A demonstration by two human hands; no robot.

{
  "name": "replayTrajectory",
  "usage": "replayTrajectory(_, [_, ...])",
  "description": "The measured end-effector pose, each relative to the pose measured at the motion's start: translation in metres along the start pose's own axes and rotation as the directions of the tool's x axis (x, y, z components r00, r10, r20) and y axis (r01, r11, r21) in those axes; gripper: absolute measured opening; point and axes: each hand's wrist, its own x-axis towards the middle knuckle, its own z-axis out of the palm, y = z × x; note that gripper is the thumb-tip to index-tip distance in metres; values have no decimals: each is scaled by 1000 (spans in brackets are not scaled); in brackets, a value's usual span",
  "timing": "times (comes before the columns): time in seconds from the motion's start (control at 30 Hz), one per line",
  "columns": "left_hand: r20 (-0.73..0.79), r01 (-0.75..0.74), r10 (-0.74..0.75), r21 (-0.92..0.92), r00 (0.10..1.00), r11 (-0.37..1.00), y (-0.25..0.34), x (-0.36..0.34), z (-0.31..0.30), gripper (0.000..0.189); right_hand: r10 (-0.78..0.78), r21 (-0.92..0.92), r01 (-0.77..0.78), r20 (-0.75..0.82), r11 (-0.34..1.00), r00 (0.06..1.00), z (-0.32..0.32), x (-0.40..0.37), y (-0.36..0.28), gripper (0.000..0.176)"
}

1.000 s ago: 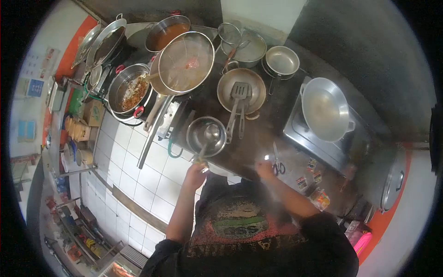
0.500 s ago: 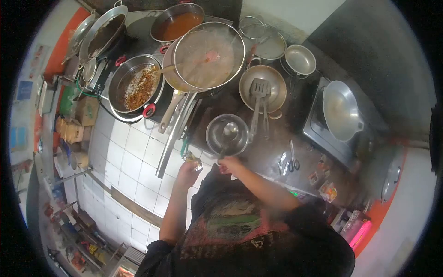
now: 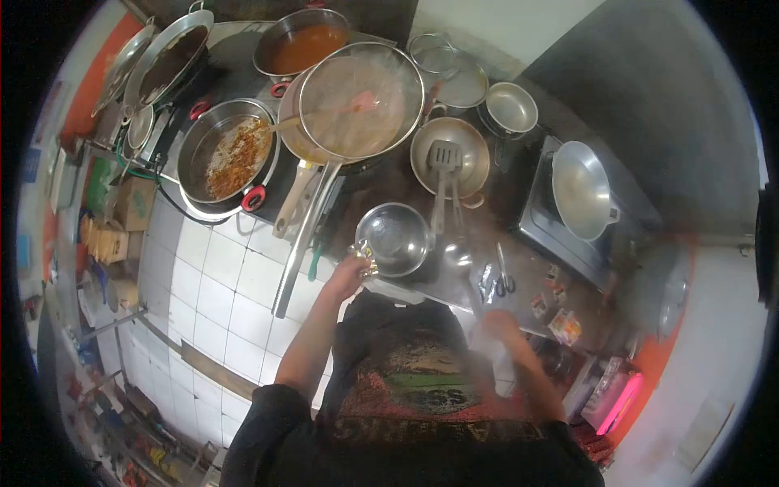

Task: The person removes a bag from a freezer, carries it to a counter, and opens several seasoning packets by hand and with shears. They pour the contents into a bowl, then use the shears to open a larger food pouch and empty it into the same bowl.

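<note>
My left hand (image 3: 347,276) is closed on a small shiny sachet (image 3: 364,256), held at the near-left rim of a round, shiny bowl (image 3: 394,240). My right hand (image 3: 501,326), smeared by motion, is closed around the handle end of a ladle (image 3: 458,257). The ladle's round head is over the dark counter, right of the bowl and apart from it. A pale, blurred shape (image 3: 497,361) shows below my right hand; I cannot make out what it is.
Behind the bowl, a slotted spatula (image 3: 445,156) rests in a pan (image 3: 422,174). Scissors (image 3: 504,272) and small packets (image 3: 565,327) lie to the right. A wok (image 3: 582,195) sits on a stove. At left are a pan of browned bits (image 3: 193,166) and a large strainer (image 3: 324,158) over a pot.
My right hand has drawn the ladle out of the bowl and moved right. My left hand has come up and right with the sachet to the bowl's rim. The view has shifted slightly.
</note>
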Motion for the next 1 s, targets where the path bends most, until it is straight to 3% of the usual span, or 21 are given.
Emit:
replayTrajectory(0.13, [34,18,-21,87,999,996,-5,36,-10,32,80,336,-35,-121,941,989,24,25,12,20])
replayTrajectory(0.23, [21,24,-29,181,999,983,-1,43,-4,29,207,630,-146,-23,763,978,43,62,42,22])
replayTrajectory(0.27, [4,22,-23,216,1000,976,3,43,3,29,245,569,-178,-43,802,968,47,68,44,24])
replayTrajectory(0.37, [-183,-10,182,678,966,735,3,53,20,30,361,452,-295,-66,842,930,55,90,30,26])
replayTrajectory(0.43, [-17,-153,403,910,915,385,-2,64,24,31,443,472,-384,-16,794,896,64,110,41,24])
replayTrajectory(0.47, [96,-201,478,964,873,174,-3,69,27,32,305,132,-283,-200,950,931,78,130,67,23])
replayTrajectory(0.53, [114,-128,479,992,871,-4,-5,79,32,33,192,-199,-302,-436,932,879,83,129,43,21])
replayTrajectory(0.57, [125,-92,477,992,870,-92,-8,82,35,34,102,-272,-297,-557,915,824,89,125,22,22])
replayTrajectory(0.63, [117,-39,509,986,853,-162,-12,85,47,28,-55,-287,-168,-631,943,774,104,123,-24,26])
replayTrajectory(0.7, [162,-49,518,973,840,-225,-11,85,54,25,-117,-251,-25,-533,968,838,113,129,-67,25])
replayTrajectory(0.77, [255,-120,496,950,830,-288,-7,83,58,23,-322,-307,203,-410,930,853,117,139,-98,29])
replayTrajectory(0.87, [373,-139,507,887,777,-440,-9,84,57,20,-332,-193,277,-383,941,862,127,153,-134,39])
replayTrajectory(0.97, [297,-102,438,904,849,-416,0,73,70,22,-528,-289,446,-356,847,771,121,151,-170,49])
replayTrajectory(1.0, [324,-126,432,896,842,-427,0,73,70,22,-543,-315,458,-282,831,791,121,156,-171,56])
